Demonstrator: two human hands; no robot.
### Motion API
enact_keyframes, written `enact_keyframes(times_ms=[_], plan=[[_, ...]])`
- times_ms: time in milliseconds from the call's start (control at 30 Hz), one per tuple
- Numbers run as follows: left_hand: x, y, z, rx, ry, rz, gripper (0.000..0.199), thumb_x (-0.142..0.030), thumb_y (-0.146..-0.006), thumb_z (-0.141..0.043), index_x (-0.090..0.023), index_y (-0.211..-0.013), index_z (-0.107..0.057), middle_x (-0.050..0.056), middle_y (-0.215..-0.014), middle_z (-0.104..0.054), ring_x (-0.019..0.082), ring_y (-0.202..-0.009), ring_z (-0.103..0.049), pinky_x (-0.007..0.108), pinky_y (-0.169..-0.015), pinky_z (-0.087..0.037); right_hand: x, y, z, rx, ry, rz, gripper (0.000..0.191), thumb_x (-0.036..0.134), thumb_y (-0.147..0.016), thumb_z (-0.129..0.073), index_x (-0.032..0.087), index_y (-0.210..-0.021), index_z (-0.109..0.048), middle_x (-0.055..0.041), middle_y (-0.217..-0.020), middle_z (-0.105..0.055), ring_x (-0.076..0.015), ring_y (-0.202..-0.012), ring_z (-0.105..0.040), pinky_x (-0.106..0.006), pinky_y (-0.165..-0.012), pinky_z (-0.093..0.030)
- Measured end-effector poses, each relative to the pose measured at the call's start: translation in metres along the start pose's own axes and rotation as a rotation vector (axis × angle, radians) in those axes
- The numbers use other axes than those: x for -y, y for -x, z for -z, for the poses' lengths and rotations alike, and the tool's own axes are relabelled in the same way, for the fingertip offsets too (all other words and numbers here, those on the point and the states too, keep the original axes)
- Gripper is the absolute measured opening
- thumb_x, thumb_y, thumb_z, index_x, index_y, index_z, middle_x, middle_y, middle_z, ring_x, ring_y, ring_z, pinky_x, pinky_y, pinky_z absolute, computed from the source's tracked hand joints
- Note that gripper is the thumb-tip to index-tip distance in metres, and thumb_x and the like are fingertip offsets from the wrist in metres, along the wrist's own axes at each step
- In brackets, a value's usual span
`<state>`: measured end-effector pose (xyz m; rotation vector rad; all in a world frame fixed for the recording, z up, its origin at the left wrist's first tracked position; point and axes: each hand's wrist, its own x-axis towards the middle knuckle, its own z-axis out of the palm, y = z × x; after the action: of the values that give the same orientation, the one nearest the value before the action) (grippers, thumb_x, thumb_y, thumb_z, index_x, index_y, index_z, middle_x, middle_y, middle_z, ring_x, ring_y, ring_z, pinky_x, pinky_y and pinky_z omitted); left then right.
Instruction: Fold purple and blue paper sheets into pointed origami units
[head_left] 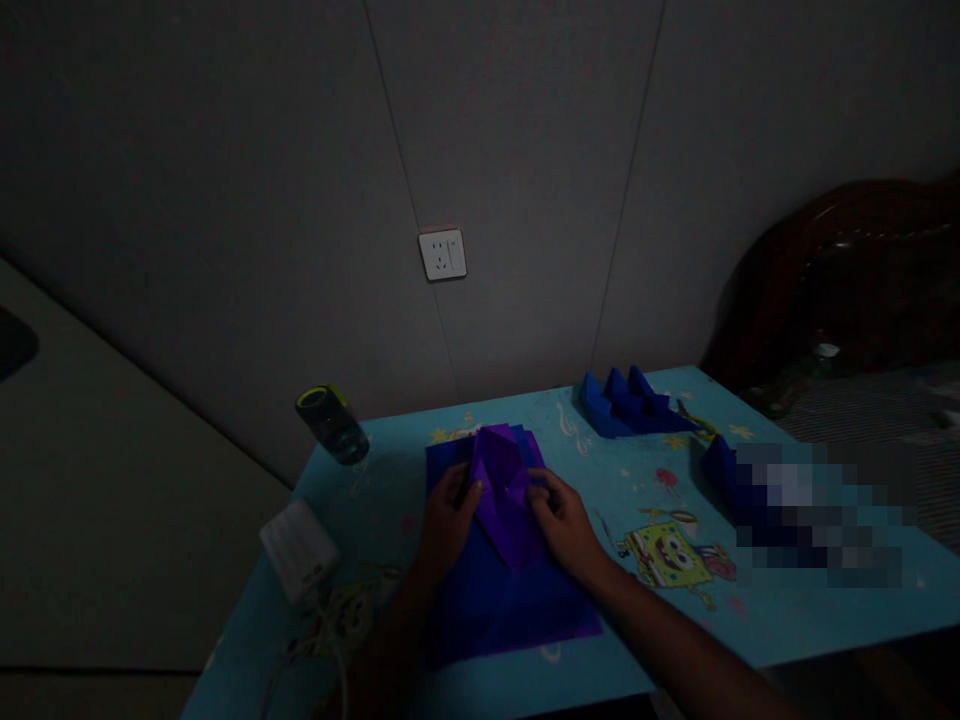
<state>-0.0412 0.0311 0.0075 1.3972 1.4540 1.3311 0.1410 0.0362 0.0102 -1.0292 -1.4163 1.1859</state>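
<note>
A folded purple paper point(511, 520), with an open pocket at its top and a point toward me, is held between my two hands. My left hand point(448, 510) pinches its left edge with thumb and fingers. On the right edge, my right hand point(559, 510) grips it the same way. Beneath lies a stack of blue and purple sheets point(502, 625) on the light blue table point(390, 440). Folded blue paper boats point(626, 405) stand at the back right of the table, and another dark blue folded piece point(724, 480) lies farther right, partly hidden by a blurred patch.
A dark bottle with a yellow-green rim point(334, 425) stands at the back left. Nearer on the left lies a white box point(300, 548) with a cable. Behind the table rises a grey wall with a socket point(443, 254). A dark wooden headboard point(840, 270) is at right.
</note>
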Motion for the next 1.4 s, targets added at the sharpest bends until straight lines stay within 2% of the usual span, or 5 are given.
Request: enact_keyframes(times_ms=[267,600,967,1233,1400], plan=[[0.006,0.003,-0.001,-0.034,-0.065,-0.072,0.038,-0.037,-0.091,-0.054,-0.018,-0.125,-0.052,0.010,-0.104,-0.071,0.023,-0.096,-0.069,0.036,-0.083,-0.055,-0.009,-0.004,-0.001,0.022,-0.015,0.015,0.029,0.034,-0.090,-0.051,0.018,-0.113,-0.058,-0.0011,-0.081,-0.066,-0.0149,-0.066,-0.060,-0.024,-0.061,-0.049],[0.008,0.011,-0.006,-0.095,-0.640,-0.518,0.027,-0.021,-0.095,-0.047,-0.022,-0.120,-0.056,0.014,-0.136,-0.048,0.025,-0.122,-0.055,0.040,-0.099,-0.049,-0.004,0.001,-0.002,0.032,0.171,0.095,0.031,0.033,-0.093,-0.048,0.018,-0.118,-0.058,-0.0079,-0.103,-0.072,-0.0211,-0.084,-0.068,-0.033,-0.078,-0.054],[0.007,0.006,-0.006,-0.204,-0.428,-0.221,0.024,-0.025,-0.080,-0.063,-0.019,-0.103,-0.059,0.011,-0.109,-0.059,0.028,-0.108,-0.058,0.048,-0.098,-0.045,-0.001,0.010,-0.004,0.095,0.434,0.290,0.029,0.024,-0.096,-0.043,0.022,-0.121,-0.057,-0.0062,-0.106,-0.073,-0.0204,-0.089,-0.071,-0.032,-0.080,-0.052],[0.005,-0.001,0.000,-0.094,-0.110,-0.066,0.023,-0.016,-0.073,-0.056,-0.020,-0.094,-0.061,0.005,-0.094,-0.068,0.021,-0.087,-0.066,0.035,-0.081,-0.052,0.002,0.004,0.000,-0.053,0.429,0.118,0.033,0.030,-0.094,-0.041,0.019,-0.120,-0.059,-0.0047,-0.084,-0.074,-0.0206,-0.066,-0.068,-0.030,-0.062,-0.050],[0.000,-0.002,0.006,-0.095,0.249,0.124,0.030,-0.023,-0.075,-0.055,-0.022,-0.104,-0.058,0.002,-0.093,-0.072,0.017,-0.077,-0.069,0.027,-0.068,-0.054,-0.004,-0.007,0.009,-0.195,0.243,0.061,0.035,0.033,-0.089,-0.046,0.017,-0.115,-0.063,-0.0077,-0.096,-0.073,-0.0214,-0.080,-0.067,-0.031,-0.072,-0.051]])
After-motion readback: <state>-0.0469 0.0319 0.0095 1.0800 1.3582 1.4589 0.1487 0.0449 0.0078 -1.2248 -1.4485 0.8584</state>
